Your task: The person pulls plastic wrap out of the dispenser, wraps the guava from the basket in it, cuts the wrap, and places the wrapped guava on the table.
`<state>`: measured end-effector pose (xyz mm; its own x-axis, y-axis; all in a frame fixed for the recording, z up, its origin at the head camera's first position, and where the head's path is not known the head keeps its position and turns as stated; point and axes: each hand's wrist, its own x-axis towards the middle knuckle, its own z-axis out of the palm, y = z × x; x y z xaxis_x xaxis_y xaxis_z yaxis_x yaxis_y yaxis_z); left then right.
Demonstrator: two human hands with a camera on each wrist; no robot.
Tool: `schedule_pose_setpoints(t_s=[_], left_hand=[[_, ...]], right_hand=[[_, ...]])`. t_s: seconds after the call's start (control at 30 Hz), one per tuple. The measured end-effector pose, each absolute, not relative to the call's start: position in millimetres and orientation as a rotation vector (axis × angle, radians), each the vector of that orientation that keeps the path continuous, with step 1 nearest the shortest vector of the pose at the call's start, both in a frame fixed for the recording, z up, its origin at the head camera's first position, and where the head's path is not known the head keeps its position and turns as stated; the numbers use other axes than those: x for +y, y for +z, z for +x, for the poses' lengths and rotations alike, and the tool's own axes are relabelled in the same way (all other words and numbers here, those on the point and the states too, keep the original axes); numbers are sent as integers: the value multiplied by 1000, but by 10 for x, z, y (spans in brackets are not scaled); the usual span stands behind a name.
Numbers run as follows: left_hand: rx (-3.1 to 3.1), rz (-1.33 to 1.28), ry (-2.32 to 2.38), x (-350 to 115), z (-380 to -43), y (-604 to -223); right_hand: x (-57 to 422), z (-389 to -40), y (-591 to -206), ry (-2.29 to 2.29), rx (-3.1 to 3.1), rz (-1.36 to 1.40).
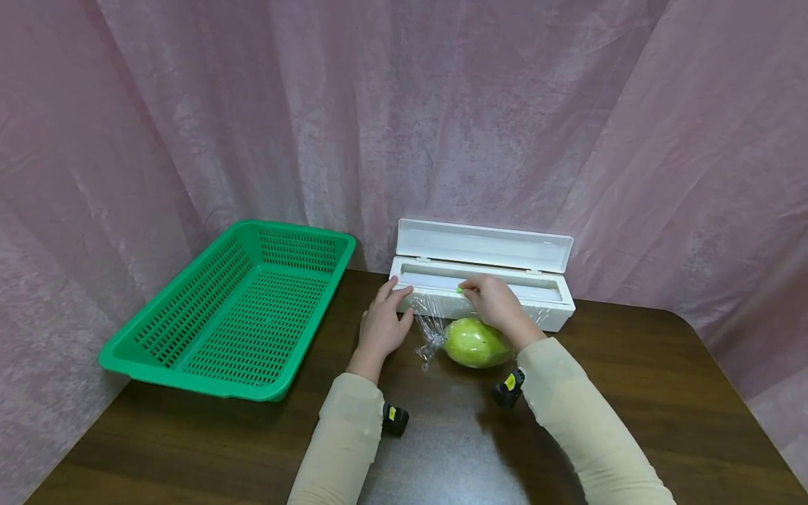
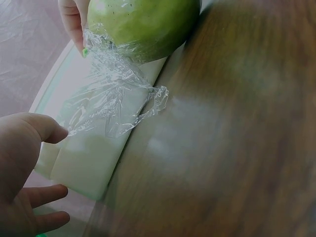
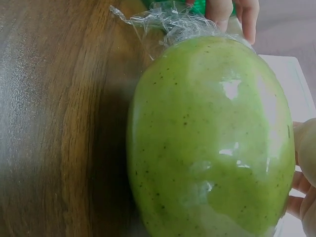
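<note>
Green fruit (image 1: 475,344) lies on the tabletop (image 1: 435,449) near the middle of its far edge, just in front of a white box (image 1: 555,319). Clear film (image 2: 111,96) covers its skin, so the covering looks largely done; film also spreads over the box's front, so parting it seems unfinished, and the bunched end at the fruit's left looks yet to be smoothed. The fruit is plump and oval, yellowish green, dark-speckled and glossy under the wrap. The left hand (image 1: 384,326) has a wide grip, fingers spread at the box's front left. The right hand (image 1: 496,303) has a narrow grip, pinching a small bright green tab (image 1: 460,289), perhaps a cutter, at the box's front rim. Beyond, the lid (image 1: 486,243) stands raised before a pink curtain (image 1: 442,126).
</note>
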<state>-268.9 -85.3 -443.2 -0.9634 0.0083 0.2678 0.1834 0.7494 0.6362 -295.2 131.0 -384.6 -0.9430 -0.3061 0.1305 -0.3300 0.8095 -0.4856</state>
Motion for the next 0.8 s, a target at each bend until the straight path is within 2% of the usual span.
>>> schedule_pose_setpoints(t_s=[0.23, 0.53, 0.8], left_hand=[[-2701, -154, -1028, -843, -2701, -4446], [-2703, -162, -1027, -840, -2699, -4464], [-2692, -163, -1033, -856, -2692, -4450]], right_hand=[[1290, -2942, -3898, 864, -2879, 485], [1195, -2863, -4019, 887, -2824, 85], [1159, -2880, -4075, 886, -2756, 107]])
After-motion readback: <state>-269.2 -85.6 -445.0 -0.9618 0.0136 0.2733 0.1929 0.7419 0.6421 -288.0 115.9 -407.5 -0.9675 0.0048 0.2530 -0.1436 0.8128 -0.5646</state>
